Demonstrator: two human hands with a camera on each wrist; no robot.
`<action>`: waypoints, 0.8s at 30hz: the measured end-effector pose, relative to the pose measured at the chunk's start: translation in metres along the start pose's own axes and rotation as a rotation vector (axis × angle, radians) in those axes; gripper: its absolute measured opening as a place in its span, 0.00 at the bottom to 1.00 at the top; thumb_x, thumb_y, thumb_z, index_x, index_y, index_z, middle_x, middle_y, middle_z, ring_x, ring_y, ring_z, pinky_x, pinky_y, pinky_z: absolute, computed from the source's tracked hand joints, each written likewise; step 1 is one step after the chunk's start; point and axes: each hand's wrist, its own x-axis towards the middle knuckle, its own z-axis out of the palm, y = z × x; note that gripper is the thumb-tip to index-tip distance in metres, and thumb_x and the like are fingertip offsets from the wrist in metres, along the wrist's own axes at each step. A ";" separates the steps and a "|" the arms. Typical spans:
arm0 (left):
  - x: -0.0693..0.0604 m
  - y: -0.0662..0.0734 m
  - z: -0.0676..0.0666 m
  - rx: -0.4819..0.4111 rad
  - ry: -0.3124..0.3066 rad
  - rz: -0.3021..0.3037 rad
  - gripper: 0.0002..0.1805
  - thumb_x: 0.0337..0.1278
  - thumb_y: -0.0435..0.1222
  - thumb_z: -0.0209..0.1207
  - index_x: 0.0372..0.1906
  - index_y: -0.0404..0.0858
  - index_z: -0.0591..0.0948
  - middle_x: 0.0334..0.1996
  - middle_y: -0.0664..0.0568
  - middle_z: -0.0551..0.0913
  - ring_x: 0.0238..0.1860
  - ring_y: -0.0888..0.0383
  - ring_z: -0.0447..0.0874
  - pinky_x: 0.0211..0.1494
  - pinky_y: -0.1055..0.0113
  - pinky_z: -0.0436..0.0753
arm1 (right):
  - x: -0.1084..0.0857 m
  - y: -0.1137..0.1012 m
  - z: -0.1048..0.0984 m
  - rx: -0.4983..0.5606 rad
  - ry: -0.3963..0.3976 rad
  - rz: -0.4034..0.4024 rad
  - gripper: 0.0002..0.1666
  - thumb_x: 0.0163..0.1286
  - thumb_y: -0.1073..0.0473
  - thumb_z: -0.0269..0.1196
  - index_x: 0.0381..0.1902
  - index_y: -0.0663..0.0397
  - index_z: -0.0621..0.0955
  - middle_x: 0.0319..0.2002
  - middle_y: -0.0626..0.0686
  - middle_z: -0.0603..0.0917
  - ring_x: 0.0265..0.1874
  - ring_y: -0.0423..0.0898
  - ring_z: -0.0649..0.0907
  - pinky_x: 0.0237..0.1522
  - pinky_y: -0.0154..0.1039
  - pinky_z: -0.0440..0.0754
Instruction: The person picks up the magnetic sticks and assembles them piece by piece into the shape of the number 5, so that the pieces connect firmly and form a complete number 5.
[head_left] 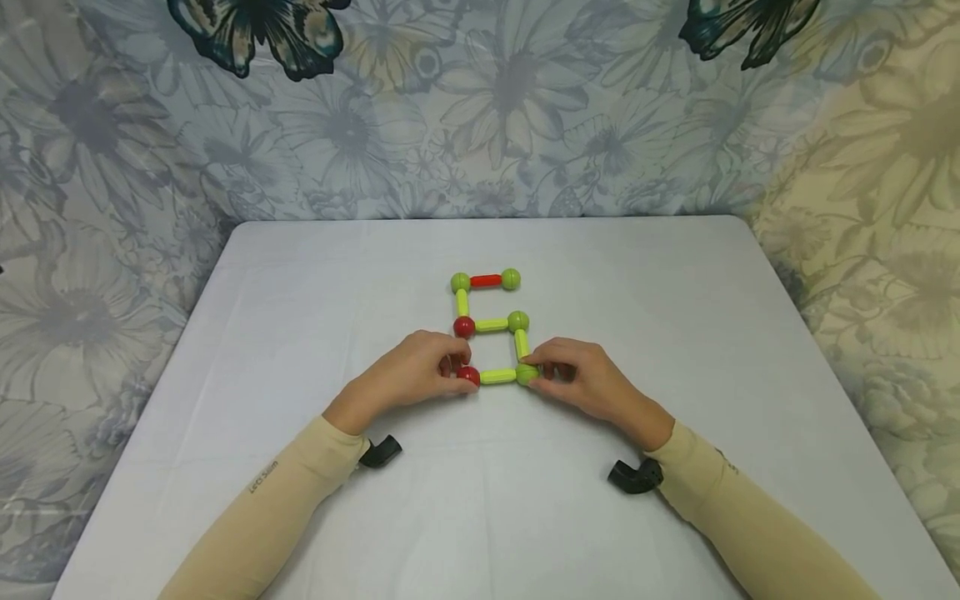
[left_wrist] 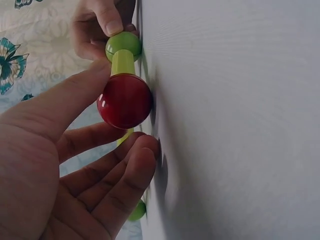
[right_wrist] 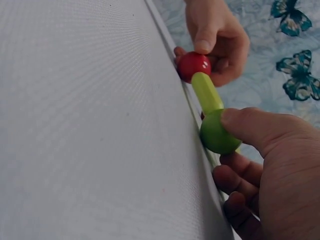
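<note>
Ball-and-stick toy pieces lie joined on the table in a shape like a 5. At its near left end my left hand (head_left: 411, 371) pinches a red ball (head_left: 468, 377) between thumb and fingers. My right hand (head_left: 588, 379) pinches the green ball (head_left: 527, 374) at the near right corner. A lime stick (head_left: 498, 377) joins these two balls. From the green ball another lime stick (head_left: 521, 343) runs to a farther green ball (head_left: 518, 321). A second red ball (head_left: 464, 327) sits mid-left. At the far end, a red stick (head_left: 486, 281) links two green balls (head_left: 511, 279).
A white-covered table (head_left: 300, 283) lies under the pieces. Behind it hangs a flowered cloth (head_left: 517, 92) with butterflies. Black wrist devices, left (head_left: 381, 452) and right (head_left: 635, 477), jut inward from the beige sleeves (head_left: 270, 500).
</note>
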 end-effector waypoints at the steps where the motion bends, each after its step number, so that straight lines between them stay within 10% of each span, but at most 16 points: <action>1: 0.000 0.000 -0.001 -0.002 -0.002 0.004 0.15 0.61 0.46 0.80 0.44 0.46 0.87 0.33 0.61 0.84 0.33 0.63 0.80 0.39 0.64 0.82 | 0.000 0.000 0.000 0.000 0.001 0.000 0.18 0.66 0.64 0.80 0.53 0.44 0.91 0.37 0.41 0.84 0.32 0.42 0.78 0.32 0.37 0.75; 24: -0.004 -0.002 0.000 -0.069 -0.002 0.029 0.10 0.62 0.38 0.79 0.45 0.46 0.91 0.34 0.64 0.85 0.34 0.64 0.83 0.43 0.67 0.85 | 0.000 -0.004 -0.002 -0.006 -0.006 0.013 0.18 0.67 0.62 0.80 0.54 0.44 0.91 0.38 0.38 0.83 0.32 0.43 0.79 0.32 0.38 0.76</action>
